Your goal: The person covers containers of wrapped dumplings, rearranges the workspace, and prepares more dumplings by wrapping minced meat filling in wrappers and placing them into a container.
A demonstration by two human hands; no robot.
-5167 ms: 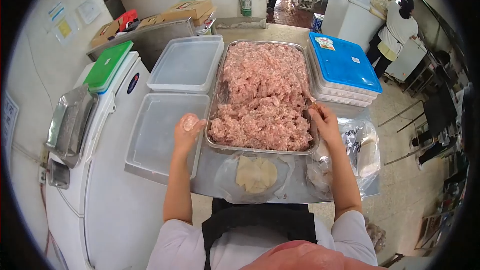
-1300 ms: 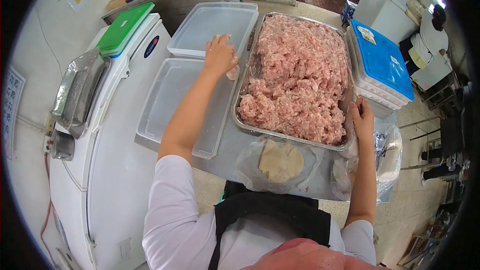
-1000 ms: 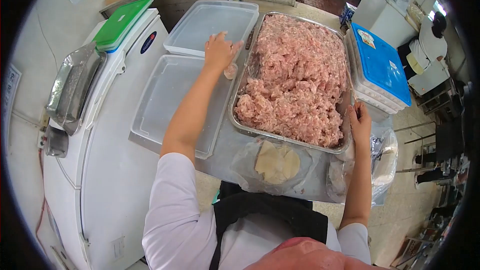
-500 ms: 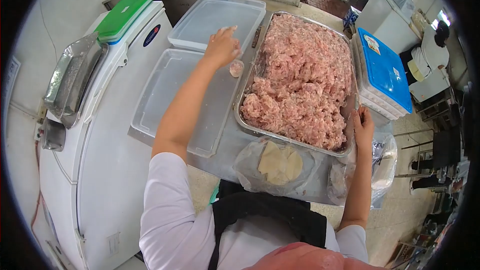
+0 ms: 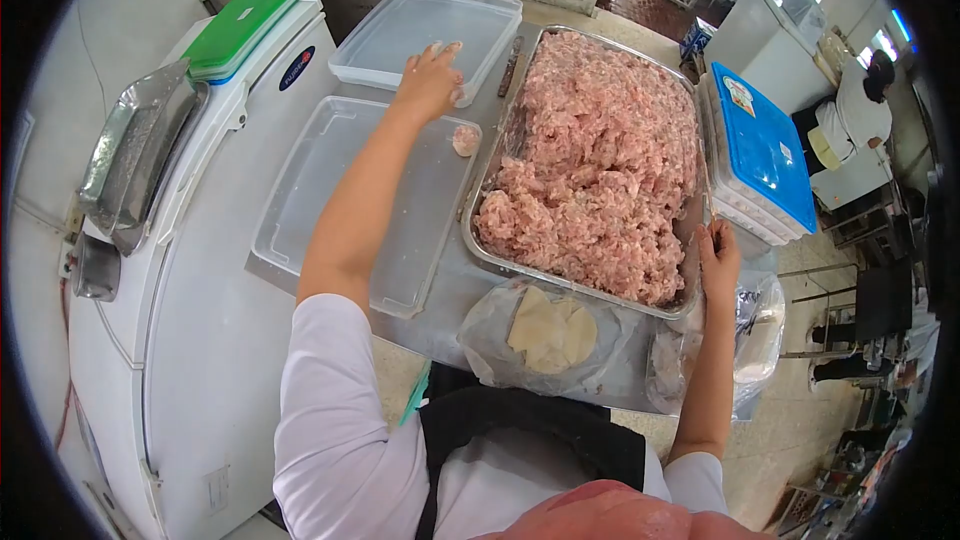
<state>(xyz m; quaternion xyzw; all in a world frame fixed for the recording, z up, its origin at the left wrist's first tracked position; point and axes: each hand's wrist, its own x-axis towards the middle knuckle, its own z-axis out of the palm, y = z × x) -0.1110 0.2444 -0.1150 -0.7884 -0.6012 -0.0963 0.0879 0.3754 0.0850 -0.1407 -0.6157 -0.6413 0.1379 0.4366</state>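
My left hand (image 5: 432, 82) is open above the near edge of the far clear plastic container (image 5: 385, 28), fingers stretched out with pale residue on them. Just below it, one small round meat-filled dumpling (image 5: 465, 141) sits in the upper right corner of the nearer clear container (image 5: 340, 155). My right hand (image 5: 718, 252) is closed at the right rim of a large metal tray (image 5: 560, 285), pinching a thin stick-like tool (image 5: 711, 195). Ground meat (image 5: 605, 155) is heaped in that tray. Round, pale dough wrappers (image 5: 550, 330) lie on a plastic bag before it.
A container with a blue lid (image 5: 762, 145) stands right of the tray. A thin dark-handled utensil (image 5: 511, 65) lies left of it. More bagged wrappers (image 5: 757, 330) are at the near right. A white freezer (image 5: 235, 270) borders the left; another person (image 5: 850, 115) stands far right.
My left hand has drawn slightly up and away from the dumpling, its fingers spreading. My right hand stays at the tray's edge. The whole view has shifted a little.
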